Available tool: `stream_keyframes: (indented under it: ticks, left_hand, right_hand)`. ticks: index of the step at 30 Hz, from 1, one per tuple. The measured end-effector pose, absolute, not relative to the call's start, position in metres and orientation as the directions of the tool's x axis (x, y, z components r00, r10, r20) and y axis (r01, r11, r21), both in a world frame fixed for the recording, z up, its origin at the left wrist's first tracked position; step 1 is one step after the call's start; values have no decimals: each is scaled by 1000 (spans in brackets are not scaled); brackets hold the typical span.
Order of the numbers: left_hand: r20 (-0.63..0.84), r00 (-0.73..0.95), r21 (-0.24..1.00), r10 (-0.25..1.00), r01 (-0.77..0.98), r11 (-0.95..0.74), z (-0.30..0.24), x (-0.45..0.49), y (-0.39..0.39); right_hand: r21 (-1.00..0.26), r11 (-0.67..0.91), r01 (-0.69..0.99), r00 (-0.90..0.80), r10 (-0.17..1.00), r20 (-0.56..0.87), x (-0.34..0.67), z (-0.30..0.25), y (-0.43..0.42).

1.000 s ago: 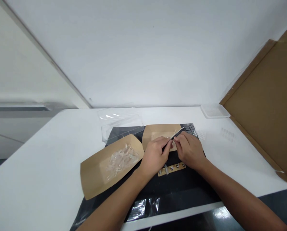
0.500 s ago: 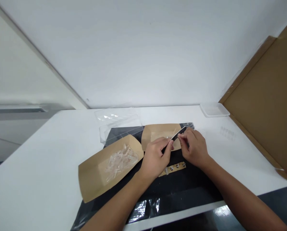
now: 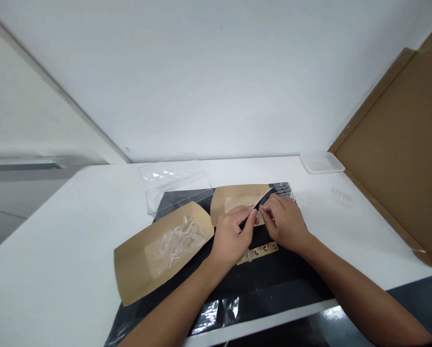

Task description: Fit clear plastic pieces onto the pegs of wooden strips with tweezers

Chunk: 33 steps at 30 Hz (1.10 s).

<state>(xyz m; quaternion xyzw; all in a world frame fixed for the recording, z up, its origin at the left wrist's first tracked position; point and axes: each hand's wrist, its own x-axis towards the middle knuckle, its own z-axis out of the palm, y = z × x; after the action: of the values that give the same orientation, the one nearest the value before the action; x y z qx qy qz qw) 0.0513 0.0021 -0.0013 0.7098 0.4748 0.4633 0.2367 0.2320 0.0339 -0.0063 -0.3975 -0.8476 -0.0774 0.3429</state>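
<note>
Right now my left hand (image 3: 233,235) pinches the near end of a thin black strip (image 3: 263,198) between thumb and fingers, holding it tilted up and away from me. My right hand (image 3: 286,224) meets it from the other side, fingertips closed narrowly on the strip's middle; whether something small sits under them I cannot tell. The strip hangs above the near edge of a small brown paper tray (image 3: 234,196), over the black mat (image 3: 266,282) on the white table (image 3: 57,231). Just below my hands a wooden bar with metal pegs (image 3: 261,250) lies on the mat. To the left, a larger brown paper tray (image 3: 129,260) holds a heap of clear plastic pieces (image 3: 176,240). A white shallow dish (image 3: 322,162) sits well apart, by the cardboard sheet (image 3: 400,154).
</note>
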Motion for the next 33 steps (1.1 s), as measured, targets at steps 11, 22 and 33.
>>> stream_keyframes:
  ticks: [11, 22, 33]
  left_hand:
    - [533, 141, 707, 834, 468, -530, 11, 49, -2]
    - [543, 145, 700, 827, 467, -541, 3, 53, -1]
    - [521, 142, 704, 842, 486, -518, 1, 54, -2]
  right_hand:
    - [-154, 693, 704, -441, 597, 670, 229, -5, 31]
    - [-322, 655, 683, -273, 638, 720, 239, -8, 34]
    - [-182, 627, 757, -326, 604, 727, 234, -5, 35]
